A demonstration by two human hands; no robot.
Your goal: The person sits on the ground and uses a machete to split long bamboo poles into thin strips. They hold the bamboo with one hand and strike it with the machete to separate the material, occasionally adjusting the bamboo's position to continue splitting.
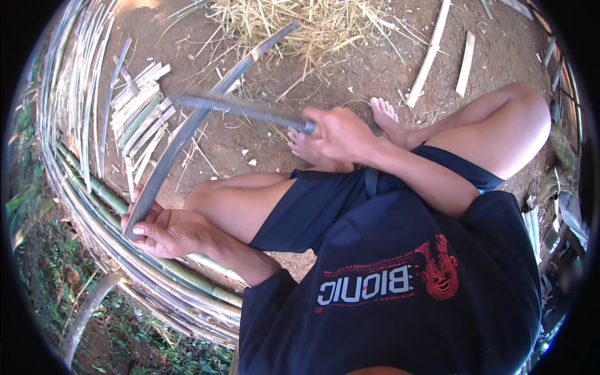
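Note:
My left hand (165, 234) grips the lower end of a long, dark split bamboo strip (167, 162), fingers wrapped round it. The strip slants up and to the right, with a pale node near its far end. In my closed right hand (342, 134) is the handle of a knife (262, 114), its long blade pointing left and smeared by motion. That blade crosses the strip around its middle; whether they touch, I cannot tell. Beneath the blade's tip side lies a pile of short split bamboo pieces (145, 119) on the dirt.
Pale shavings (306, 28) are heaped at the far middle. Two flat strips, a longer one (430, 65) and a shorter one (465, 62), lie at the far right. Long bamboo poles (200, 289) curve along the left side, with greenery beyond. My bare foot (386, 119) rests close to the right hand.

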